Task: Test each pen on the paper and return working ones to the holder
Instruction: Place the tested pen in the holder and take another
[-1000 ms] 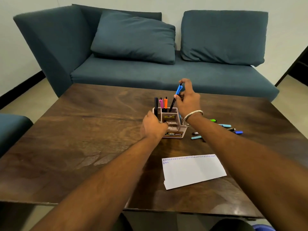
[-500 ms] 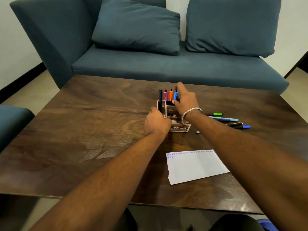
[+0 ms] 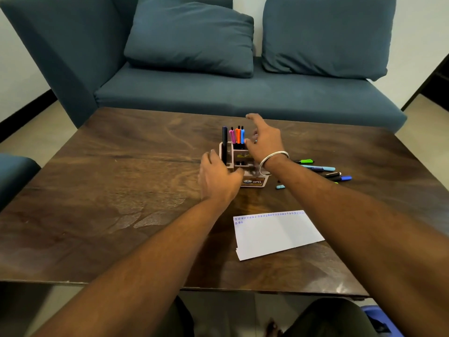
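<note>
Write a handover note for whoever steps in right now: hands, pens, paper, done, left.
Left hand: open, beside the holder, holding nothing.
Right hand: open, empty, by the holder's back slots.
In the holder: black pen, pink pen, orange pen, blue pen, all upright.
Loose pens lie on the table, right of the holder.
Paper near front edge, test marks along its top.
Left: test the loose pens.

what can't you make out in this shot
- Head view: the holder front compartments, hidden by the right hand and blur.
- Marks on the paper: too small to read.
- Loose pens: some covered by the right forearm, so no count.
</note>
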